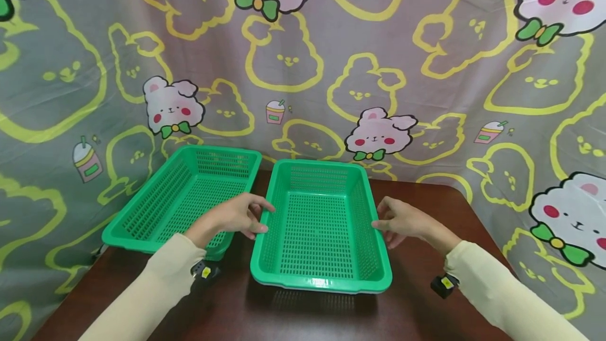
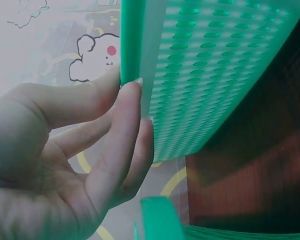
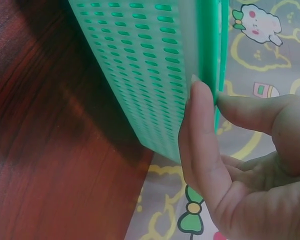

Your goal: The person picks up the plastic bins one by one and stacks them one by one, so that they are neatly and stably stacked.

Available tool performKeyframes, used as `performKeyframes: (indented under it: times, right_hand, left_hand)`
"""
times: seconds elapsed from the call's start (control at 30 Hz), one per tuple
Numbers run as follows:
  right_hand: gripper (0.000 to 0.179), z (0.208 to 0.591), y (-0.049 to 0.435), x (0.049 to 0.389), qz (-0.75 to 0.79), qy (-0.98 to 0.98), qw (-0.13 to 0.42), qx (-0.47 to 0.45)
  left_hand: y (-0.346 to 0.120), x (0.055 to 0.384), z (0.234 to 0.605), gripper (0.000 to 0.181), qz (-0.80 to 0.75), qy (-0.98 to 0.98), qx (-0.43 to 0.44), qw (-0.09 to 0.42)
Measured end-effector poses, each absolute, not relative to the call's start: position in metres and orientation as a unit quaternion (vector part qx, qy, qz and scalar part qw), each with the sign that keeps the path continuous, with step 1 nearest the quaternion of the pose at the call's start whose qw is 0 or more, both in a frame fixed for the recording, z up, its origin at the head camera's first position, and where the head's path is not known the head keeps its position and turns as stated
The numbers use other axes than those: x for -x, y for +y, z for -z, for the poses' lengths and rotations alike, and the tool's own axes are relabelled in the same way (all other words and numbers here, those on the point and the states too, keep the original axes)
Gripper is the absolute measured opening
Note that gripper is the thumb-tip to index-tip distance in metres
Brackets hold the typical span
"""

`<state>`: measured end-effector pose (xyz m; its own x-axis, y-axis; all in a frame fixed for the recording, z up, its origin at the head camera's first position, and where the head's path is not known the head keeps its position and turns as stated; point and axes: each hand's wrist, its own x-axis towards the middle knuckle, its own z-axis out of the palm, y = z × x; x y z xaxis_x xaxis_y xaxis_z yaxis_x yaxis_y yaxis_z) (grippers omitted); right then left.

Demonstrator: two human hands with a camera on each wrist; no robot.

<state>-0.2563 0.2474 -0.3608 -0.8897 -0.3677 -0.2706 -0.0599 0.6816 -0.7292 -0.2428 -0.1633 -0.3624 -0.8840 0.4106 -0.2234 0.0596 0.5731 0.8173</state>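
A rectangular green plastic basket (image 1: 317, 236) with slotted walls and base is at the middle of the table, nothing lying in it. My left hand (image 1: 241, 216) pinches its left rim, thumb on the inner side and fingers outside under the lip. On the opposite rim, my right hand (image 1: 400, 220) pinches in the same way. Both wrist views show the basket's outer wall (image 2: 205, 60), which looks paler than the rim (image 3: 206, 45). Whether its base touches the table cannot be told.
A second green basket (image 1: 182, 238) stands at the left, angled, close to my left forearm. Dark reddish-brown wood forms the tabletop (image 1: 426, 278). Behind and at both sides hangs a grey curtain (image 1: 312, 57) with cartoon rabbits.
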Motion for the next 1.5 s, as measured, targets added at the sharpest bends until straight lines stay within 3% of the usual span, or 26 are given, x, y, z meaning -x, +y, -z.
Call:
performKeyframes:
  times: [0.27, 0.53, 0.7, 1.5]
  right_hand:
    - [0.044, 0.355, 0.246, 0.257, 0.344, 0.911, 0.191, 0.120]
    - [0.035, 0.338, 0.236, 0.260, 0.305, 0.939, 0.093, 0.127]
    - [0.032, 0.328, 0.222, 0.262, 0.330, 0.928, 0.067, 0.158]
    - [0.032, 0.325, 0.128, 0.271, 0.465, 0.849, 0.140, 0.207]
  left_hand:
    - [-0.168, 0.245, 0.361, 0.048, -0.432, 0.865, -0.165, 0.196]
    - [-0.183, 0.248, 0.349, 0.043, -0.431, 0.868, -0.188, 0.163]
    - [-0.195, 0.249, 0.341, 0.043, -0.424, 0.877, -0.175, 0.144]
    - [-0.267, 0.243, 0.319, 0.049, -0.381, 0.907, -0.152, 0.093]
